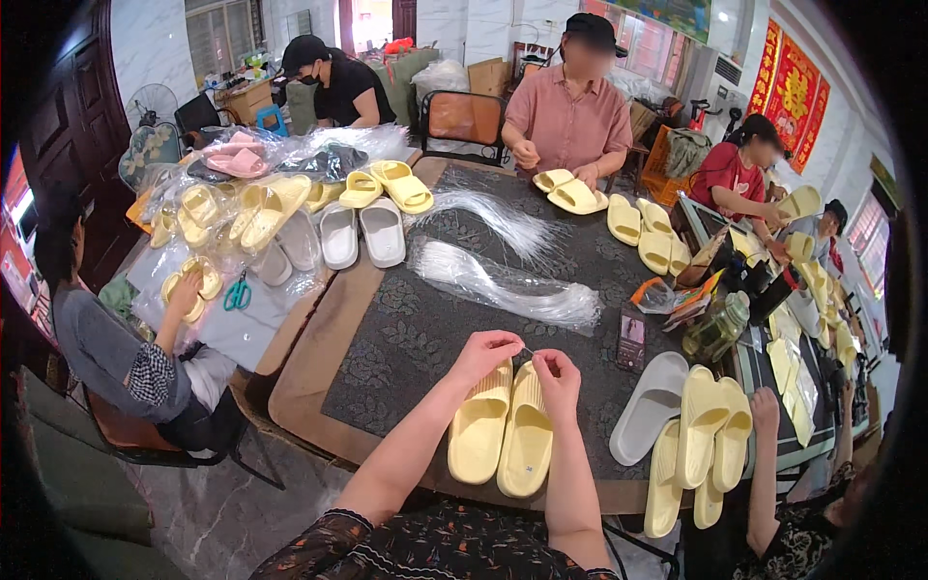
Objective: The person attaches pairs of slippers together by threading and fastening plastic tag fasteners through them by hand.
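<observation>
Two pale yellow slide slippers, the left one and the right one, lie side by side at the table's front edge, toes away from me. Over their toe ends, my left hand and my right hand are pinched close together. Between the fingertips shows a small whitish bit of what looks like a thin plastic tie; most of it is hidden. Farther off lie a loose bunch of clear plastic ties and a bagged bunch.
A grey slipper, several yellow slippers and a phone lie to my right, near a glass jar. Bagged slippers and teal scissors cover the left table. A person opposite handles yellow slippers; other people sit around.
</observation>
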